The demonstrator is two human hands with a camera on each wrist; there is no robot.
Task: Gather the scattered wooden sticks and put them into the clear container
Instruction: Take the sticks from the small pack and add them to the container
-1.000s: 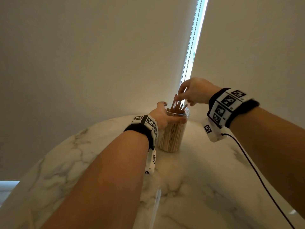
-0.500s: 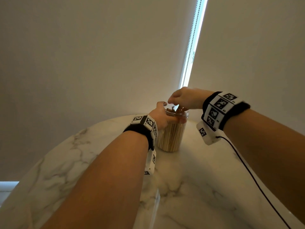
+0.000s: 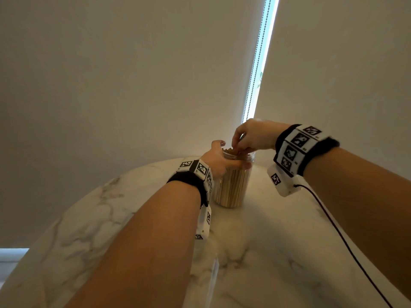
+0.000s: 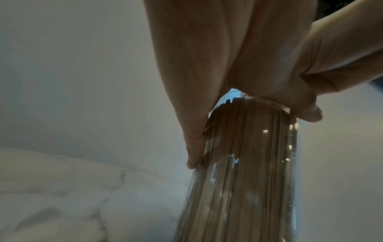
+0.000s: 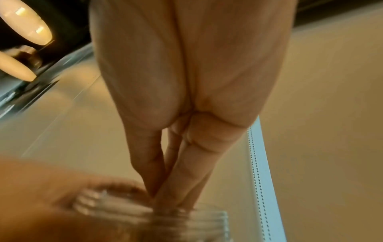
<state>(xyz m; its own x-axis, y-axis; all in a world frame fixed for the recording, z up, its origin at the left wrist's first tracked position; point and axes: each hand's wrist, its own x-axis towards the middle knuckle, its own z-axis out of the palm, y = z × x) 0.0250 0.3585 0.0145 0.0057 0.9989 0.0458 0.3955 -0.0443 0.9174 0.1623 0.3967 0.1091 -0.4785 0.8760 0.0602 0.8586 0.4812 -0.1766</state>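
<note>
**Head view: one hand steadies the jar while the other tamps the sticks**

Head view shows the clear container [image 3: 231,185] upright on the marble tabletop [image 3: 278,241], toward its far edge, packed almost to the brim with wooden sticks [image 3: 230,190] standing on end; their tops [image 3: 229,150] sit about level with the rim, which suggests the gathering is close to done; no loose sticks are visible on the marble. The left hand [image 3: 219,163] is wrapped around the upper wall just under the rim, thumb on one side and fingers on the other, a firm grip that most likely keeps the tall, narrow jar from tipping or sliding. The right hand [image 3: 251,136] hangs over the mouth with fingers pointing down, tips bunched at the stick ends; whether that grip pinches a stick or merely presses the tops down, I cannot tell. A dark cable [image 3: 333,223] trails from the right wristband across the marble; behind hangs a roller blind with a bead chain [image 3: 255,67].
</note>
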